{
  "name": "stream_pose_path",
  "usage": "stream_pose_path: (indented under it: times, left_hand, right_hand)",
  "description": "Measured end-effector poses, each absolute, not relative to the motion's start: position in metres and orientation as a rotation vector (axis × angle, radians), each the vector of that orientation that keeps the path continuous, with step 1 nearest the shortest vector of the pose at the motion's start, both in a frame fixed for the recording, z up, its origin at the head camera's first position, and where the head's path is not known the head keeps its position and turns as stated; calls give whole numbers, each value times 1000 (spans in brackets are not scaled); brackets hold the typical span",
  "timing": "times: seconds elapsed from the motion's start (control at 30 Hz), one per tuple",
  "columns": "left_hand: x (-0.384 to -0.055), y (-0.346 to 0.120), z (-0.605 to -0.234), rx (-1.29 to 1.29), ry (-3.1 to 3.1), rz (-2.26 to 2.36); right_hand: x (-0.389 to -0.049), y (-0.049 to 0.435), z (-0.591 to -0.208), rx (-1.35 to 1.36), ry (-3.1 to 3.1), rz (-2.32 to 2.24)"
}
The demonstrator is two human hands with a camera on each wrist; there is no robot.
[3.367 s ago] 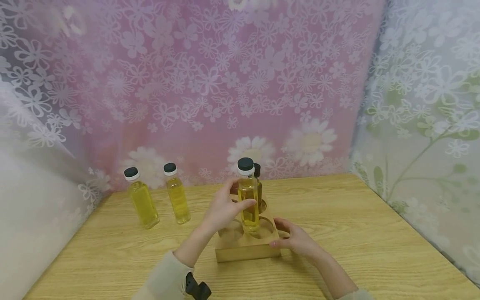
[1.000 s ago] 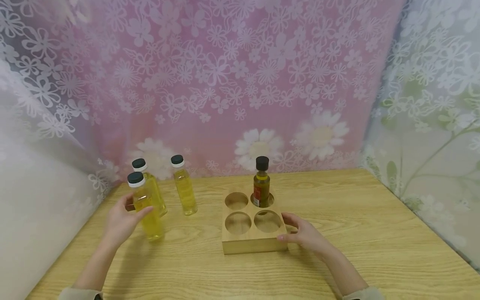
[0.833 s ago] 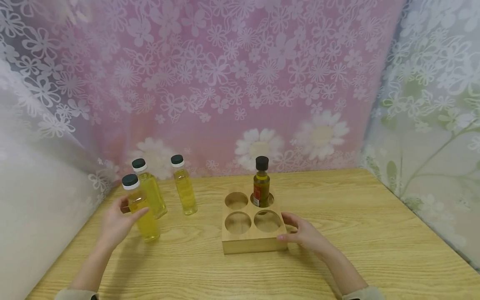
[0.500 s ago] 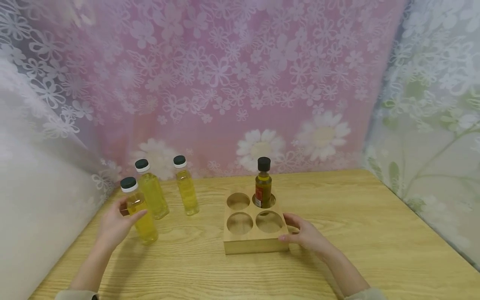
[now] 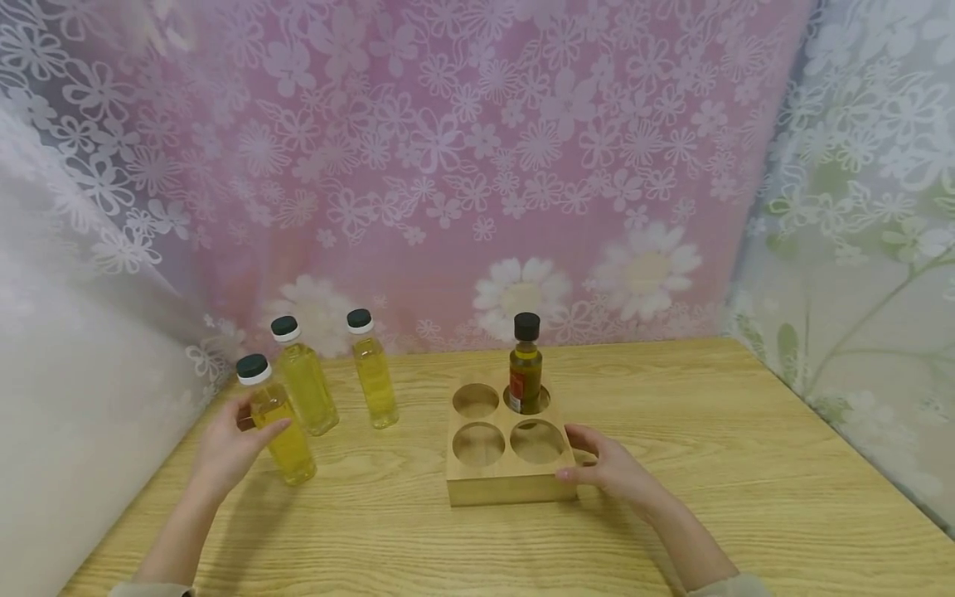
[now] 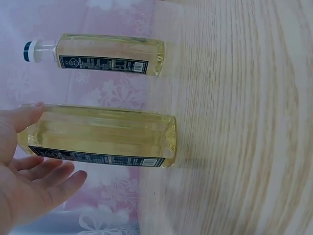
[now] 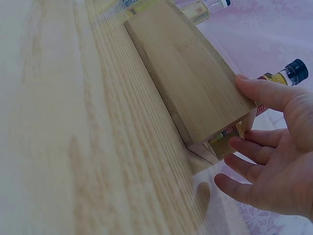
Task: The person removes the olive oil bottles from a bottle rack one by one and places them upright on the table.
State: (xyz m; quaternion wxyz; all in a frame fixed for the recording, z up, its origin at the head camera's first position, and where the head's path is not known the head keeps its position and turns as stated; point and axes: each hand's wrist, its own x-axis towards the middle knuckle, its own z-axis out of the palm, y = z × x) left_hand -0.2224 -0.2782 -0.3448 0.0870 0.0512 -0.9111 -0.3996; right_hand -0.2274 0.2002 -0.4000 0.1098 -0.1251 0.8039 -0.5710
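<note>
My left hand (image 5: 227, 448) holds a clear glass bottle of yellow liquid (image 5: 287, 444) with a black-and-white cap. Its base rests on the table, and the bottle leans slightly left in the head view. In the left wrist view the thumb lies on the bottle (image 6: 102, 132) near its shoulder; the fingers are on the other side, some fingertips apart from the glass. My right hand (image 5: 615, 473) grips the front right corner of a wooden bottle holder (image 5: 511, 491), thumb on the front. A small dark bottle (image 5: 525, 373) with a black cap stands in the holder's back right hole.
Two more bottles of yellow liquid, one left (image 5: 308, 390) and one right (image 5: 375, 385), stand behind the held bottle. The holder's other three holes have nothing in them. A floral curtain (image 5: 477, 182) hangs behind the wood-grain table (image 5: 388, 539).
My left hand has carried the bottle from over the holder to the table's left side and set it down, shifting it slightly left. The right hand has stayed at the holder's corner.
</note>
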Motion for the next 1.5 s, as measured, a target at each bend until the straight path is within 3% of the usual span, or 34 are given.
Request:
stream_pose_path:
  times: [0.3,0.63,1.5]
  left_hand:
    - [-203,-274,-341,227,-2476,-1023]
    - [-189,-246,-325,22,-2563,-845]
    - [-234,-140,-331,-334,-2657,-1116]
  right_hand:
    - [-227,201,-399,-370,2352,-1689]
    - [-227,203,-398,-341,2377,-1674]
    - [-225,202,-401,-409,2359,-1668]
